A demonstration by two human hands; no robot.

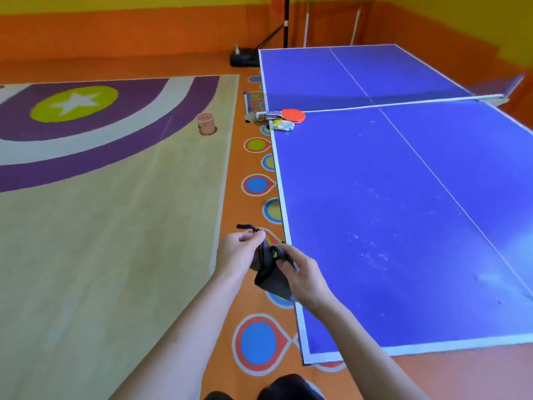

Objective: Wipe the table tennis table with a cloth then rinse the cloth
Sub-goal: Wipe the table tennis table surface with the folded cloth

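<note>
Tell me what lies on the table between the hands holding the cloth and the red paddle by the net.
Head view: bare blue table with scattered white specks; beside the red paddle, a crumpled pale item.

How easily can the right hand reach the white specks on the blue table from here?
Probably yes: the right hand grips the dark cloth beside the table's edge, and nothing lies between it and the specks.

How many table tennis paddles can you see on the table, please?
1 for certain: a red paddle lies at the table's left edge beside the net, above a crumpled cloth. A second may be stacked underneath it; the view cannot settle that.
</note>
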